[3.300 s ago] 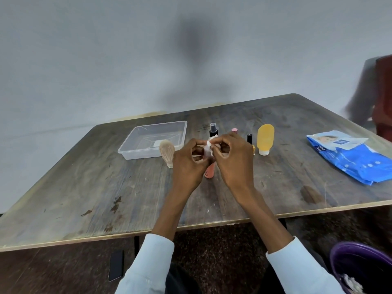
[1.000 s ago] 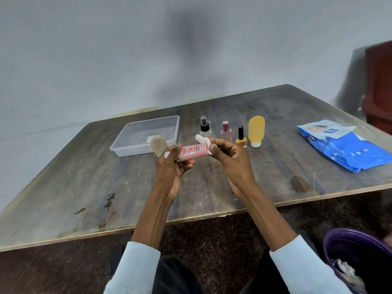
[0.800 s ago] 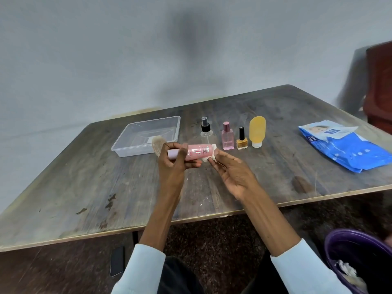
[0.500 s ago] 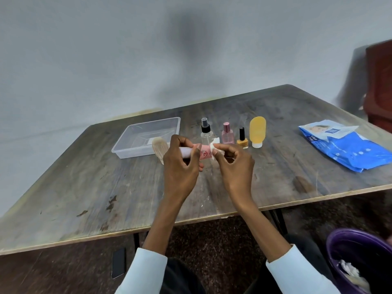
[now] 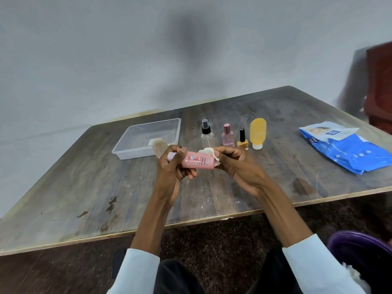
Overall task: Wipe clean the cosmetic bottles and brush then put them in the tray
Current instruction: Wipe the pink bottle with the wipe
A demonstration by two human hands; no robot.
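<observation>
My left hand grips a pink tube bottle lying sideways above the table, cap end to the left. My right hand pinches a small white wipe against the tube's right end. Behind my hands stand a clear spray bottle, a pink perfume bottle, a yellow nail polish and a yellow squeeze bottle. A beige brush stands just behind my left hand, partly hidden. The clear plastic tray sits at the back left.
A blue wipes pack lies on the right of the wooden table. A purple bin with used wipes stands on the floor at lower right. A dark red chair is at the far right.
My left hand has turned the pink tube, showing more of its body. The wipe in my right hand has shifted along the tube's right end. The bottles on the table have not moved.
</observation>
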